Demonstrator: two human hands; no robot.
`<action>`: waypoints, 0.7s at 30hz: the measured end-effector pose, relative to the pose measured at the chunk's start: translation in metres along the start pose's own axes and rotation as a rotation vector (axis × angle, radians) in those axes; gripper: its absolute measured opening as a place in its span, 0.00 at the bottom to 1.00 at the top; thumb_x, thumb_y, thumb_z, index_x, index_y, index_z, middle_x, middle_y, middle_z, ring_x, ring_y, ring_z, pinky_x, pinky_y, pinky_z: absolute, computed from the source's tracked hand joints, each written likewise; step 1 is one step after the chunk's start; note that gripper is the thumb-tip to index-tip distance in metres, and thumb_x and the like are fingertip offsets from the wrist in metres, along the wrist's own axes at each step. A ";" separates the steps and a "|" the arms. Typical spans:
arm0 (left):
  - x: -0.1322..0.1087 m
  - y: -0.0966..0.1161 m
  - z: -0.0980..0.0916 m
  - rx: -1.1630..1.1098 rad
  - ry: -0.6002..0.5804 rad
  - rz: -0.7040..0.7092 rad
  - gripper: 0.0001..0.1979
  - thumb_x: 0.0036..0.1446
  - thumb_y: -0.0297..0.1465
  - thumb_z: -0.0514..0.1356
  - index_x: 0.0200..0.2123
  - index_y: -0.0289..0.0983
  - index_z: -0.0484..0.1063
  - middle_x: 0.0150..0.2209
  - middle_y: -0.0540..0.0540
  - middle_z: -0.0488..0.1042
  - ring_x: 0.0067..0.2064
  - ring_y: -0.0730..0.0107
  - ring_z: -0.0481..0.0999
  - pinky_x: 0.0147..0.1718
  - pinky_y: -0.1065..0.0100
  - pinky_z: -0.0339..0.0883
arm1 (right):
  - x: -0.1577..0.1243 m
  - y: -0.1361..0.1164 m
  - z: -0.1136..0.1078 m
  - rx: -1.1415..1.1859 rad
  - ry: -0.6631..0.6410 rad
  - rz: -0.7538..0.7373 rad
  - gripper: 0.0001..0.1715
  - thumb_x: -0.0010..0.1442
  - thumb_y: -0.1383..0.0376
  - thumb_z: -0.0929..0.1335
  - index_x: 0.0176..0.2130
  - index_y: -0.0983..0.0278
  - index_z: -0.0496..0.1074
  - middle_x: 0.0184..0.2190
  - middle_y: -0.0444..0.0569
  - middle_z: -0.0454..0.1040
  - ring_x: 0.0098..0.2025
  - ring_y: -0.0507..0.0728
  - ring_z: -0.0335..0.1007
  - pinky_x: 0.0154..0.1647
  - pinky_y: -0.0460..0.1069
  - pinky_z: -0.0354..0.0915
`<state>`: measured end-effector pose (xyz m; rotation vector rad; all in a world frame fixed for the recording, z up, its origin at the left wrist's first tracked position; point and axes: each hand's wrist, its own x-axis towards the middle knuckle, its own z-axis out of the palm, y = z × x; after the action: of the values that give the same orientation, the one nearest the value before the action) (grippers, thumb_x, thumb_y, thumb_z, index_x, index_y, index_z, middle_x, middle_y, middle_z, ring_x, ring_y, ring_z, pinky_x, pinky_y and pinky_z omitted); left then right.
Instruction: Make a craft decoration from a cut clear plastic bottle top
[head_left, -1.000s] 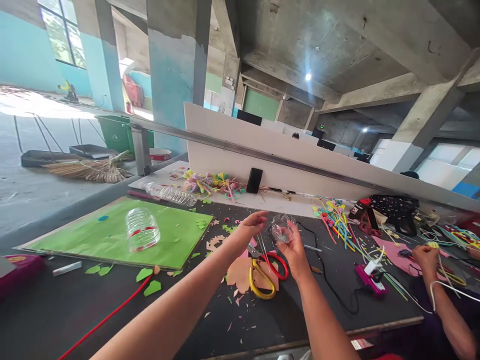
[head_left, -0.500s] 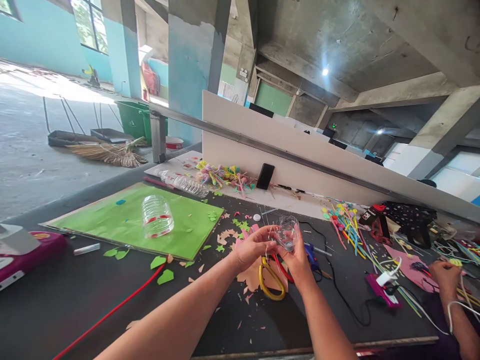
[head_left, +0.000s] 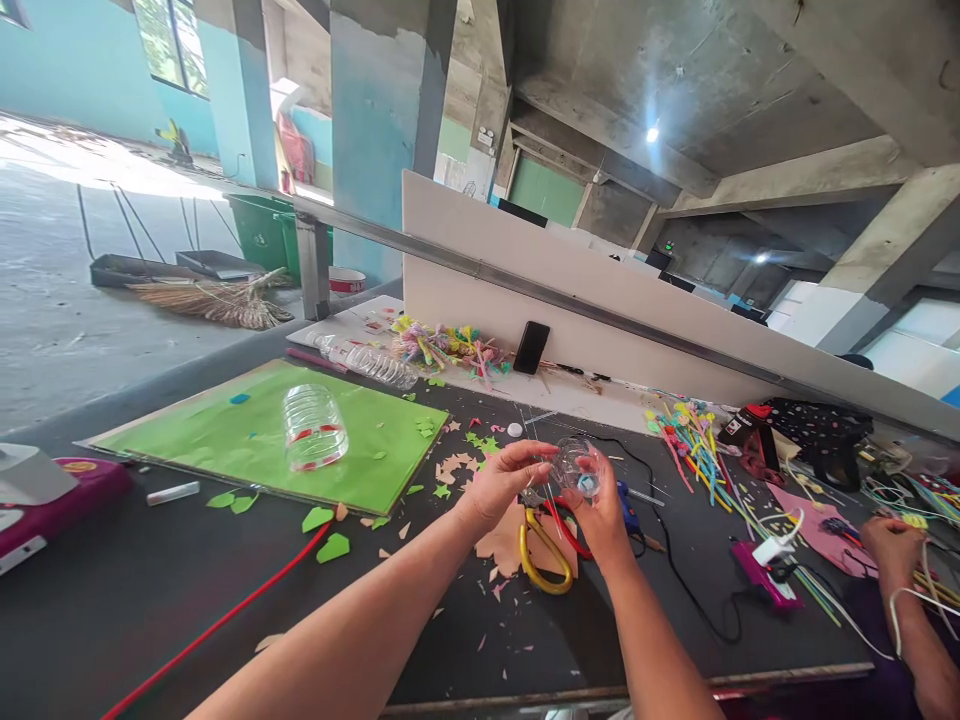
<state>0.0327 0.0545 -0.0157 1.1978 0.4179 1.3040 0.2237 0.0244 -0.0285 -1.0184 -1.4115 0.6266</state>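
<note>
Both my hands meet above the dark table at its middle. My right hand (head_left: 604, 510) is closed around a small clear cut bottle piece (head_left: 571, 464) with a blue spot at its end. My left hand (head_left: 501, 482) pinches the piece's left rim, and thin clear threads hang by its fingers. Under the hands lie scissors with a yellow and a red handle (head_left: 546, 550) on pink paper scraps (head_left: 510, 535). A blue glue gun (head_left: 627, 505) lies just right of my right hand.
A green sheet (head_left: 225, 440) holds a clear bottle half (head_left: 313, 428). A whole bottle (head_left: 367, 362), coloured straws (head_left: 694, 440), a phone (head_left: 531, 347), a red cable (head_left: 225, 620) and a black cord (head_left: 690, 590) lie about. Another person's hand (head_left: 892, 545) works at the right.
My left hand came in from open above the table and closed on the bottle piece. Both hands turned the piece slightly, so its blue end shows.
</note>
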 end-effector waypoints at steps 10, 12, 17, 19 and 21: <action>0.000 0.005 0.005 -0.262 0.027 -0.087 0.12 0.49 0.36 0.70 0.31 0.33 0.81 0.46 0.41 0.75 0.33 0.73 0.73 0.38 0.67 0.69 | -0.003 -0.004 0.006 0.341 0.025 0.182 0.37 0.52 0.61 0.76 0.59 0.51 0.65 0.53 0.46 0.70 0.56 0.58 0.65 0.54 0.53 0.63; 0.000 0.005 0.006 -0.276 0.016 -0.110 0.11 0.49 0.36 0.70 0.31 0.32 0.81 0.46 0.40 0.75 0.33 0.72 0.74 0.38 0.66 0.70 | -0.003 -0.009 0.006 0.436 0.021 0.215 0.36 0.53 0.60 0.76 0.58 0.51 0.66 0.53 0.46 0.71 0.54 0.58 0.66 0.52 0.52 0.64; -0.001 0.004 0.005 -0.252 -0.057 -0.142 0.10 0.50 0.35 0.70 0.31 0.32 0.80 0.41 0.42 0.76 0.33 0.71 0.74 0.39 0.66 0.69 | -0.001 -0.019 0.006 0.607 0.009 0.319 0.36 0.52 0.59 0.76 0.58 0.52 0.66 0.52 0.47 0.73 0.53 0.58 0.69 0.46 0.52 0.68; -0.001 0.003 0.004 -0.236 -0.075 -0.152 0.10 0.51 0.35 0.69 0.31 0.33 0.80 0.38 0.43 0.76 0.33 0.70 0.74 0.40 0.65 0.69 | -0.001 -0.019 0.004 0.619 0.017 0.353 0.35 0.52 0.59 0.76 0.57 0.53 0.66 0.51 0.48 0.74 0.52 0.58 0.70 0.42 0.51 0.69; -0.002 0.001 0.003 -0.216 -0.079 -0.161 0.10 0.52 0.36 0.68 0.32 0.33 0.80 0.35 0.44 0.76 0.34 0.69 0.75 0.41 0.65 0.68 | -0.001 -0.020 0.003 0.593 0.018 0.379 0.34 0.53 0.59 0.76 0.56 0.53 0.66 0.48 0.48 0.75 0.47 0.58 0.72 0.36 0.49 0.69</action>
<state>0.0342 0.0516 -0.0145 1.0092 0.3018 1.1287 0.2164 0.0146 -0.0124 -0.8033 -0.9243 1.2248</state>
